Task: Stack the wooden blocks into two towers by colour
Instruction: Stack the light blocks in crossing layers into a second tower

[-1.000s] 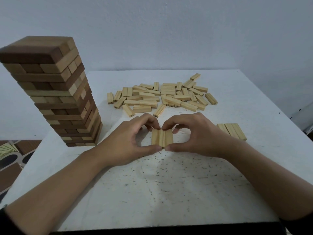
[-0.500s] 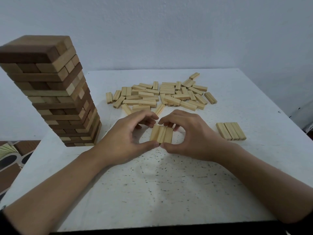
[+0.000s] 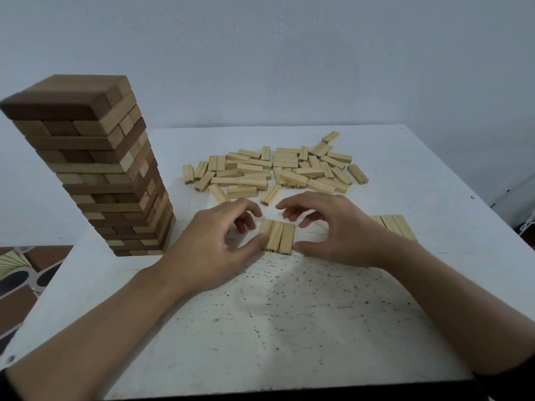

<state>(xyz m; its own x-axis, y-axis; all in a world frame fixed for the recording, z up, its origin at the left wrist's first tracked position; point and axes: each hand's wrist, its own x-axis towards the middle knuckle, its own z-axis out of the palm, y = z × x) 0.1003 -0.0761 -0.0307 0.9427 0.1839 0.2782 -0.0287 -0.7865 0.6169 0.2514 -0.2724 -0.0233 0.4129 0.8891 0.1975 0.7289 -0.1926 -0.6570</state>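
1. White speckled worktop [image 3: 289, 328] carries all items.
2. Brown block tower [image 3: 95, 169] stands upright at its left edge.
3. Loose pale blocks [image 3: 275, 169] lie scattered at centre rear.
4. Left hand [image 3: 208, 250] and right hand [image 3: 338, 235] flank a row of three pale blocks [image 3: 278, 237] lying flat mid-worktop. The thumbs touch its sides; the fingers are loosely curved and lifted clear.
5. Second three-block row [image 3: 396, 227] lies to the right, partly hidden by the right wrist.

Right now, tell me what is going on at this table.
A person is laying out pale blocks. The left hand and right hand frame a row of three pale blocks lying side by side on the white table, thumbs at its near corners, fingers arched over the far end without gripping. A tall brown tower stands at the left. Loose pale blocks lie scattered beyond, and a second row of three sits by the right wrist.
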